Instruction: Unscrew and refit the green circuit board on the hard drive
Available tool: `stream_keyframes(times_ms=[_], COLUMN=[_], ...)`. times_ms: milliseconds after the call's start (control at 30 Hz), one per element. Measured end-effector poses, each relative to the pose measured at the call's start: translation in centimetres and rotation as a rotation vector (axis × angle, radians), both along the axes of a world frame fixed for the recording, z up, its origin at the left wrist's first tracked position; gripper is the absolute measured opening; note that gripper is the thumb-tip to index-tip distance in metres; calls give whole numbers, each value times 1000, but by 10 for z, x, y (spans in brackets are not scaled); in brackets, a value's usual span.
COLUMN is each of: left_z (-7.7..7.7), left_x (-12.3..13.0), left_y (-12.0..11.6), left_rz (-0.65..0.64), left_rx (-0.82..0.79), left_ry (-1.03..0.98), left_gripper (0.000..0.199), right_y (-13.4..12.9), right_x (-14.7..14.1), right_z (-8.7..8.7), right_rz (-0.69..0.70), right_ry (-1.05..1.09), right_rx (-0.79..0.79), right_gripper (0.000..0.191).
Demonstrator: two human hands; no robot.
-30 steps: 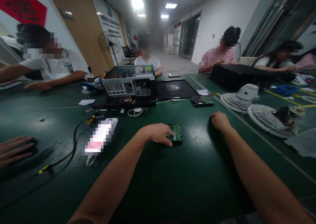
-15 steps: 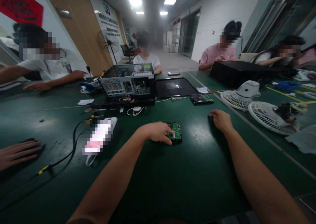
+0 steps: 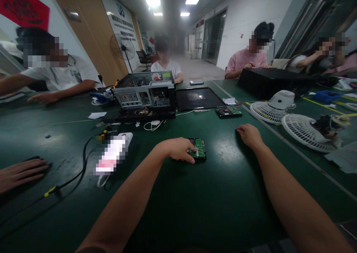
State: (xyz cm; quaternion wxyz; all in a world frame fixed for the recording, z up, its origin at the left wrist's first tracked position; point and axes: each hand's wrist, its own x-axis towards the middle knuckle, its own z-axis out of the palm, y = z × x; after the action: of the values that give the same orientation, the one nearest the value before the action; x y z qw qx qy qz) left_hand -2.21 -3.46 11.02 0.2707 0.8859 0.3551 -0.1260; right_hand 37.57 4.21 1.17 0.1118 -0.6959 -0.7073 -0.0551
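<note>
While holding a hard drive (image 3: 200, 144), green side up, on the bench (image 3: 195, 201) at twelve o'clock with the left hand (image 3: 180, 149), rests the right hand (image 3: 248, 134) at one o'clock with narrow grip, contents unclear.

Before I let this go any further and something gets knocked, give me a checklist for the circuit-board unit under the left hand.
1. Left hand on the circuit-board unit: ok.
2. Whole top of that unit in sight: not ok, the left hand covers part of it.
3. Right hand clear of that unit: ok, it is off to the right.
4. Right fingertips free of small parts: cannot tell, something small and dark shows there.
5. Second circuit-board unit apart from the first: ok, it lies farther back.
6. Neighbor's hand clear: ok, at the far left.
</note>
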Motion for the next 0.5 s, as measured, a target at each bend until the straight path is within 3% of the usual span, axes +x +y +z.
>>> stream_keyframes(times_ms=[500], left_z=[2], left_x=[1], left_y=[-2], left_rz=[-8], left_rx=[7], left_ry=[-7], left_gripper=[62], right_y=[-8], right_x=[-27], right_z=[4], right_rz=[-131], right_ry=[-105], right_rx=[-1], right_gripper=[28])
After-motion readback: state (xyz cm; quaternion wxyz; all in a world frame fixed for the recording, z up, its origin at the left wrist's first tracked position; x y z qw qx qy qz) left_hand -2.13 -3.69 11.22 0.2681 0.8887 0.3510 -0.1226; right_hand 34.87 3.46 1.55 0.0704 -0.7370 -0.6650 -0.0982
